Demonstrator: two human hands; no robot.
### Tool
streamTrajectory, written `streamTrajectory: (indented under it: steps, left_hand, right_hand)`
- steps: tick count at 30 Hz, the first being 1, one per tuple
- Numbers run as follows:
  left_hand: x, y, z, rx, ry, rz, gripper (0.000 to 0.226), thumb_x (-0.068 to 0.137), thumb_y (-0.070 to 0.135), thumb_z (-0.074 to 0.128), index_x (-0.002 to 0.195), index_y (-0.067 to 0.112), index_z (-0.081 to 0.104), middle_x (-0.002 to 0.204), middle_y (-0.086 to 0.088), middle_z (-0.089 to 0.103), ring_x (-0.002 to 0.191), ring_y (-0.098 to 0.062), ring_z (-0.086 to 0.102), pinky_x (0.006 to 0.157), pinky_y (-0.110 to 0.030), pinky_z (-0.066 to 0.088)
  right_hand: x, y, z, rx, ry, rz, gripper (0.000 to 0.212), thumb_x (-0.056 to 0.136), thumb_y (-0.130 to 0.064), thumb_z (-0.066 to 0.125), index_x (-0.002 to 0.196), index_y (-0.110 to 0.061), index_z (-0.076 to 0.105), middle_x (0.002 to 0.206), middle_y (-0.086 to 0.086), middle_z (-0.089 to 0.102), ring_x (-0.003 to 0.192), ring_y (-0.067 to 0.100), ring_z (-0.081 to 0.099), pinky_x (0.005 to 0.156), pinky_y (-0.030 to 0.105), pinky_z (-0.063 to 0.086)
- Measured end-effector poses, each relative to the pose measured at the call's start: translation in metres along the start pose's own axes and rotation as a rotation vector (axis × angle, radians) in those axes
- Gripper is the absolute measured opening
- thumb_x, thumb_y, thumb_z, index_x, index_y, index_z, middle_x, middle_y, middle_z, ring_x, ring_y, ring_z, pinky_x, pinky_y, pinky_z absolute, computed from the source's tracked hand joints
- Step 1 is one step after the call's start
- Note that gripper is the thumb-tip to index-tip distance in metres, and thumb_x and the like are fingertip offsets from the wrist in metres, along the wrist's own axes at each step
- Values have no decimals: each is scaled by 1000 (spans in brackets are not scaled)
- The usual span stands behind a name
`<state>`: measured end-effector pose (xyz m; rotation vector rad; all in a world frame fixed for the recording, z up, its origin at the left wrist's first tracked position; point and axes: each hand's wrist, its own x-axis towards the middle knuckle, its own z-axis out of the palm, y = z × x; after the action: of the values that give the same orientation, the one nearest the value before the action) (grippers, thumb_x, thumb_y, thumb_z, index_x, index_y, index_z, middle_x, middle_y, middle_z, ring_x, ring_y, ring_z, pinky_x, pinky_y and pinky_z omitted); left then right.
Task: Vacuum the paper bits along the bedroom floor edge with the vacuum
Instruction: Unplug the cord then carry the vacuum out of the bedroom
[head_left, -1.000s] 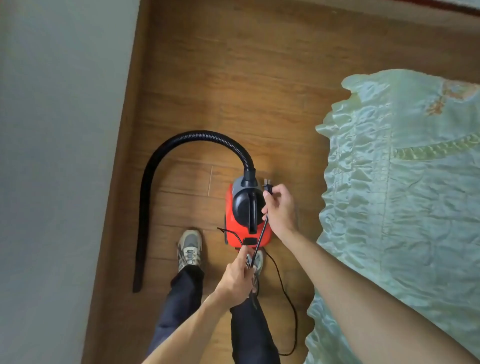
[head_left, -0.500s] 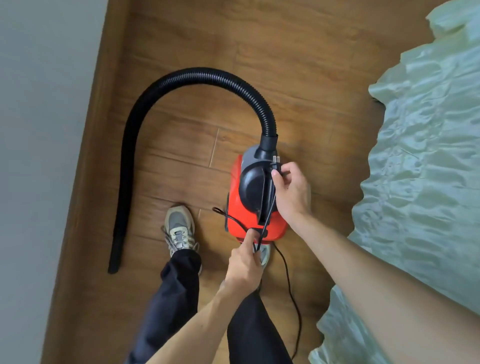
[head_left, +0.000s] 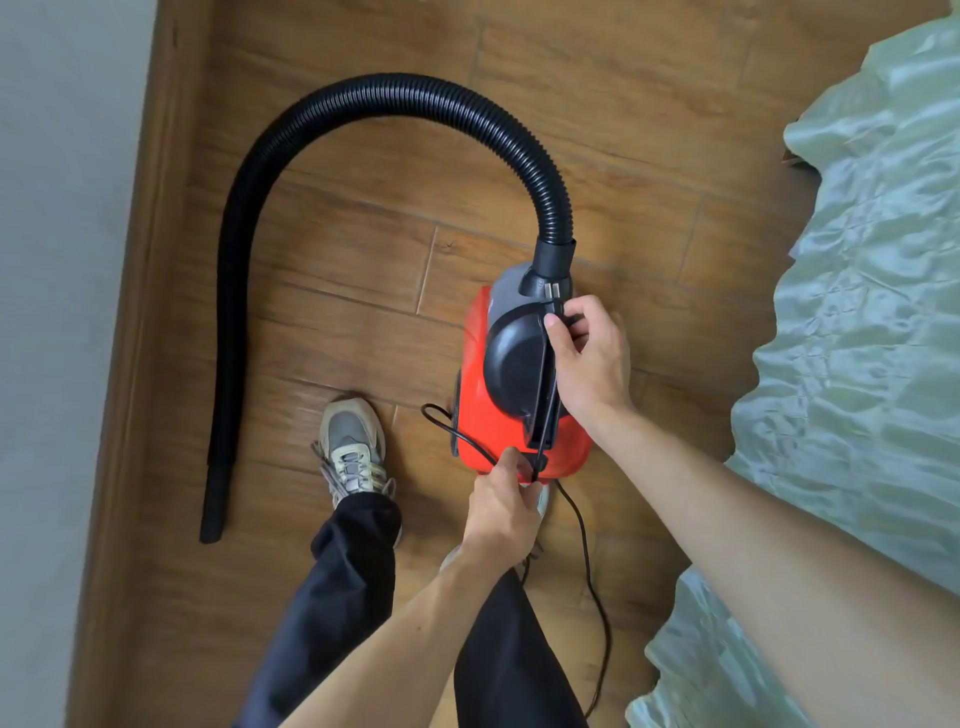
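A small red vacuum (head_left: 480, 415) with a black top and handle sits on the wooden floor by my feet. Its black ribbed hose (head_left: 322, 114) arcs away and back to the left, and the flat nozzle (head_left: 214, 509) lies near the wall. My right hand (head_left: 587, 358) pinches the plug (head_left: 551, 296) of the black power cord over the vacuum's front. My left hand (head_left: 501, 499) grips the same cord (head_left: 543, 410) behind the vacuum's rear end. The cord runs taut between both hands. No paper bits show in this view.
A pale wall and wooden skirting (head_left: 150, 312) run down the left side. A bed with a shiny green cover (head_left: 857, 338) fills the right. My shoe (head_left: 353, 447) and dark trouser legs stand between them. Slack cord (head_left: 589, 571) trails down the floor beside the bed.
The view has dropped closer to the vacuum, which looks larger. Both hands keep their hold on the cord, the right one staying at the plug near the hose joint.
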<state>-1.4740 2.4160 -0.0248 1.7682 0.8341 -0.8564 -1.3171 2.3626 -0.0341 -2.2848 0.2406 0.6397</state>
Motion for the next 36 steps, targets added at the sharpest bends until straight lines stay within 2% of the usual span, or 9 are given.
streamTrajectory:
  steps: [6,11,14,16,21,25,29,32,36]
  left_hand:
    - [13,-8,4,3,-18,-11,12,95,16,57,90,18,47,73,-3,56,61,-20,51,59,-27,39]
    - [13,-10,-4,31,-55,6,16,94,25,63,92,19,49,74,0,60,63,-14,53,58,-23,39]
    - [15,-12,-20,63,-90,4,20,90,28,67,92,20,49,80,0,62,72,-17,57,67,-25,43]
    - [18,-14,-37,90,-102,3,24,87,32,69,94,21,50,82,2,63,76,-19,58,71,-27,45]
    - [37,-25,-102,168,-40,-10,32,86,37,71,97,21,47,80,2,62,76,-21,60,69,-28,42]
    - [58,-32,-170,250,71,-53,40,89,37,68,111,17,42,93,-4,62,88,-26,60,81,-34,48]
    - [87,-39,-239,288,206,-113,59,90,30,66,134,13,30,111,-9,57,103,-31,60,84,-38,49]
    - [110,-46,-283,276,298,-113,71,90,33,66,143,13,23,125,-16,57,114,-36,58,92,-40,48]
    - [139,-58,-322,227,357,-146,83,91,33,68,153,15,14,136,-22,54,120,-37,56,97,-43,47]
  right_hand:
    - [2,5,5,-15,25,-21,17,94,-32,63,101,-17,61,97,8,56,72,-1,48,65,5,37]
    - [2,8,8,17,40,-7,18,94,-33,62,99,-18,55,90,7,61,79,19,58,71,29,45]
    - [-2,5,9,40,37,18,19,94,-31,62,104,-16,56,94,5,61,87,23,59,79,36,49]
    - [-7,2,7,51,33,30,25,95,-31,62,111,-14,56,98,2,61,93,22,58,81,34,46]
    - [-26,-7,6,100,14,103,47,92,-34,66,129,-15,43,92,-6,56,89,15,56,77,26,37]
    - [-40,-5,13,112,47,152,52,90,-34,70,128,-17,41,88,-12,57,83,9,57,75,28,39]
    - [-50,1,27,141,97,188,53,90,-35,70,130,-20,40,97,-8,62,92,15,59,80,31,41]
    - [-52,1,36,170,157,175,49,92,-33,68,129,-20,39,96,-15,61,92,16,60,85,37,47]
    - [-50,3,50,207,254,171,42,94,-33,65,126,-27,39,98,-14,63,87,30,68,83,47,54]
